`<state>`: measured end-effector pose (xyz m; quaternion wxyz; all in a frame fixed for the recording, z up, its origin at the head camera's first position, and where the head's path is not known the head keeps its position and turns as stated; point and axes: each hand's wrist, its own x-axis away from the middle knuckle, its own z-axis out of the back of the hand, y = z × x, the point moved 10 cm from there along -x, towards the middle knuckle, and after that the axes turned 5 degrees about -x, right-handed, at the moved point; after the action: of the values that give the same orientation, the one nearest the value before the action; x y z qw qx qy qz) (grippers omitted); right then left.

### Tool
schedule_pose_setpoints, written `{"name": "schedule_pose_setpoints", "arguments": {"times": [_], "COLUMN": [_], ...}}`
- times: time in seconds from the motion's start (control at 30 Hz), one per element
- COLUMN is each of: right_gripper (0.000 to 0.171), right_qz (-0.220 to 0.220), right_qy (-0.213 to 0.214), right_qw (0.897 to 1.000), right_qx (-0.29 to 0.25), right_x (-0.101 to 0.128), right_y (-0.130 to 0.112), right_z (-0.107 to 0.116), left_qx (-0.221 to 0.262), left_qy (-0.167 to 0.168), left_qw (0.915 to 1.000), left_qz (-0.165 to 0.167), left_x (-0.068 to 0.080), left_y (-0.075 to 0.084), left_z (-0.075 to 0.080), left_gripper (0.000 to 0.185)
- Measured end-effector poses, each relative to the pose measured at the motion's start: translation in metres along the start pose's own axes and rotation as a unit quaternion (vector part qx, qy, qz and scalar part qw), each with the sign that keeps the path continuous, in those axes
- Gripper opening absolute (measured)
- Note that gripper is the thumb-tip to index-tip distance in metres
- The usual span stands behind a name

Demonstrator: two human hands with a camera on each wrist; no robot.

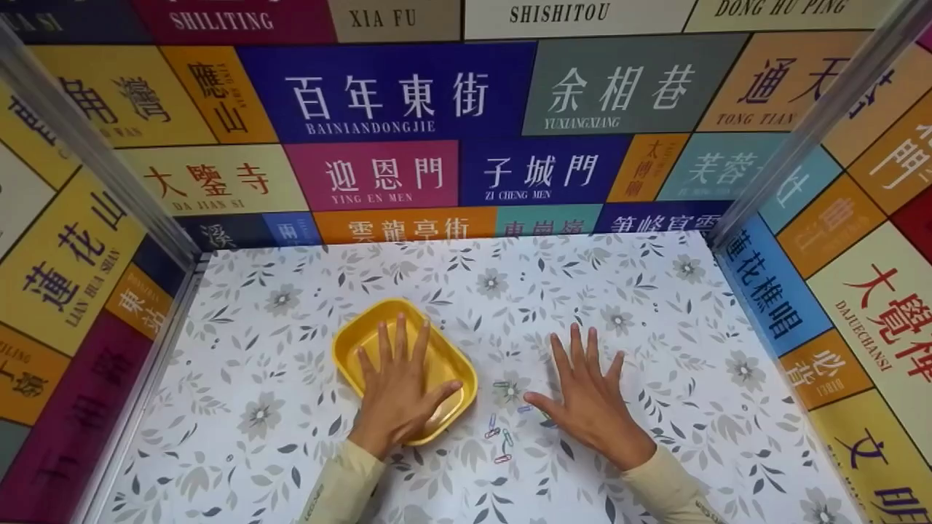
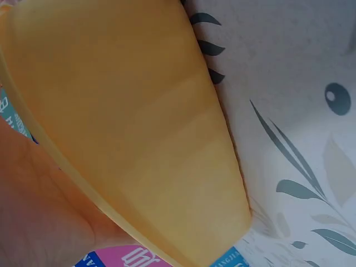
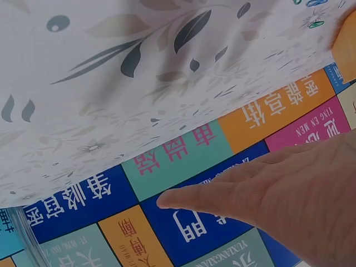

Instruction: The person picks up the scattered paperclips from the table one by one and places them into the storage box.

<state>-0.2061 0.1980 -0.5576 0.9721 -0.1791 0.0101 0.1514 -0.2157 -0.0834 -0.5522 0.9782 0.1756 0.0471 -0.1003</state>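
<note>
A yellow plastic tray (image 1: 445, 358) with rounded corners sits left of the table's middle. My left hand (image 1: 397, 393) is over it, fingers spread and straight; whether the hand touches the tray is hard to tell. The left wrist view is filled by the tray's outer side (image 2: 128, 128), with part of the left hand (image 2: 50, 211) beyond its rim. To the right, my right hand (image 1: 593, 400) is spread out over the table and holds nothing. Several coloured paper clips (image 1: 507, 438) lie loose between the tray and that hand, some close to its thumb.
A white cloth (image 1: 262, 466) with grey flowers and leaves covers the table. Panels with coloured blocks of Chinese lettering (image 1: 393, 94) enclose the back and both sides. Clear corner posts (image 1: 808, 109) stand at the table's rear corners.
</note>
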Motion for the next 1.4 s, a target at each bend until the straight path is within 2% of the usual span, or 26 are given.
{"name": "schedule_pose_setpoints", "arguments": {"times": [0.13,0.23,0.4,0.53,0.7,0.9,1.13,1.27,1.4], "right_gripper": [0.105,0.094,0.074,0.067,0.06,0.059,0.058,0.057,0.057], "right_qz": [-0.001,0.015,0.061,0.073,0.082,0.079,0.067,0.059,0.054], "right_qy": [0.006,0.038,0.106,0.13,0.138,0.134,0.119,0.107,0.102], "right_qw": [1.0,0.998,0.99,0.986,0.984,0.985,0.987,0.989,0.989], "right_qx": [-0.023,-0.05,-0.072,-0.079,-0.078,-0.076,-0.083,-0.089,-0.092], "right_x": [0.0,0.0,0.003,0.005,0.007,0.008,0.01,0.011,0.012], "right_y": [0.0,-0.002,-0.009,-0.009,-0.009,-0.008,-0.004,-0.001,0.002], "right_z": [-0.001,0.005,0.015,0.017,0.015,0.012,0.006,0.002,-0.001], "left_qx": [0.039,0.059,0.069,0.063,0.059,0.088,0.11,0.121,0.143], "left_qy": [0.003,0.019,0.075,0.127,0.183,0.227,0.238,0.255,0.253], "left_qw": [0.9992,0.9981,0.9947,0.9892,0.9799,0.9678,0.964,0.9585,0.9561], "left_qz": [0.003,0.007,-0.011,-0.04,-0.055,-0.065,-0.044,-0.041,-0.034], "left_x": [0.001,0.001,0.002,0.004,0.011,0.021,0.029,0.035,0.035], "left_y": [-0.004,-0.008,-0.011,-0.014,-0.022,-0.035,-0.053,-0.061,-0.07], "left_z": [0.001,0.004,0.013,0.022,0.031,0.034,0.034,0.038,0.04], "left_gripper": [0.108,0.108,0.099,0.087,0.074,0.076,0.075,0.075,0.079]}}
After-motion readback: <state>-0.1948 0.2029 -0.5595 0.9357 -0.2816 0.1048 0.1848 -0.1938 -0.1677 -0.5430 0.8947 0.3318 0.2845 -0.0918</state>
